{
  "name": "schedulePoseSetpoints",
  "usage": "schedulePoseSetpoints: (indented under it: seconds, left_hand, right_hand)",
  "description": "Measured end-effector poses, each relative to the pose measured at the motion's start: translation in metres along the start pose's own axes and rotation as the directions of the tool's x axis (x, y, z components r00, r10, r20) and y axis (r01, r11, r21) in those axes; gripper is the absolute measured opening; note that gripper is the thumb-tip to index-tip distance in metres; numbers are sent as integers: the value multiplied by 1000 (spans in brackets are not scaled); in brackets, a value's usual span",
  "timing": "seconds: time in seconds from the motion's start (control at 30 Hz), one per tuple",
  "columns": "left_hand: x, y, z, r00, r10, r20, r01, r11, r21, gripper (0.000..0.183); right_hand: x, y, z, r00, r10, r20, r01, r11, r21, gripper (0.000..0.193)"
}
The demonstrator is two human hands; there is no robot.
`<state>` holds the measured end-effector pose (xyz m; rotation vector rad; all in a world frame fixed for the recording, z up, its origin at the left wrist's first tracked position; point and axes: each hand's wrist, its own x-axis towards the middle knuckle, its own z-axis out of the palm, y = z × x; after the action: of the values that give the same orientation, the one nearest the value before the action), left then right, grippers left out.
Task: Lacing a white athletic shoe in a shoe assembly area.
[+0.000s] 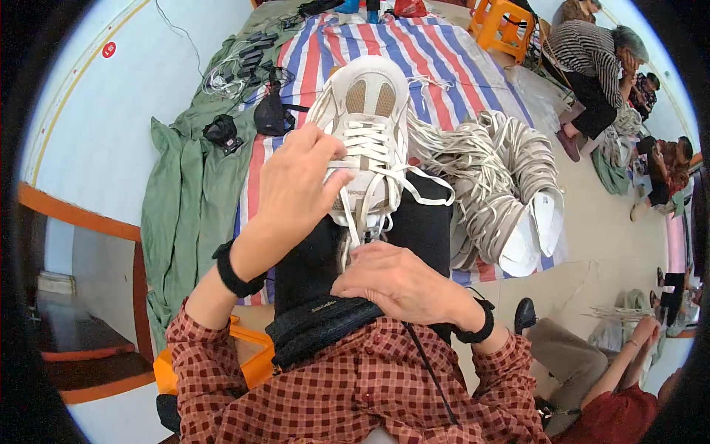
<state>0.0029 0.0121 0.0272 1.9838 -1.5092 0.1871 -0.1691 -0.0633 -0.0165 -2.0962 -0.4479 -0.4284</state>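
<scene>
The beige shoe [379, 78] sits on my lap, toe pointing away from me, out over the near edge of the striped sheet [451, 44]. As far as I can judge, the lacing is well along: the white lace [366, 143] already crosses the tongue in several rows, while a loose loop spills off to the right and one length hangs toward me, with no finished bow to be seen. Whether every eyelet is filled I can't tell. My left hand [299, 181] has its grip parted, thumb away from forefinger, beside the upper rows. My right hand [403, 281] has its fingers bunched near the hanging length; I can't tell whether that grip pinches it. Toward the sheet's near right corner lies a pile of similar shoes [510, 185], many laces among them.
</scene>
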Motion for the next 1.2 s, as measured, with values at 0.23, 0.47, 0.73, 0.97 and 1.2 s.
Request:
schedulePoseSetpoints:
  seconds: [0.23,0.47,0.73,0.97,1.2]
  left_hand:
    - [11,-12,4,976,131,172,-153,980,124,21]
    - [12,-38,-8,900,-122,419,423,478,-770,11]
    - [-39,-13,5,954,-300,10,271,848,-455,16]
    - [-79,13,42,743,-407,531,616,727,-304,27]
    - [-65,11,40,527,-211,823,834,-60,-549,19]
  right_hand:
    - [-35,8,-11,984,141,-110,-135,989,57,12]
    - [-176,18,-48,442,718,-538,-803,583,119,15]
    - [-233,66,-14,413,845,-340,-885,283,-370,10]
    - [-93,53,-32,554,480,-680,-607,792,64,17]
    - [-28,54,-44,704,547,-452,-658,743,-126,13]
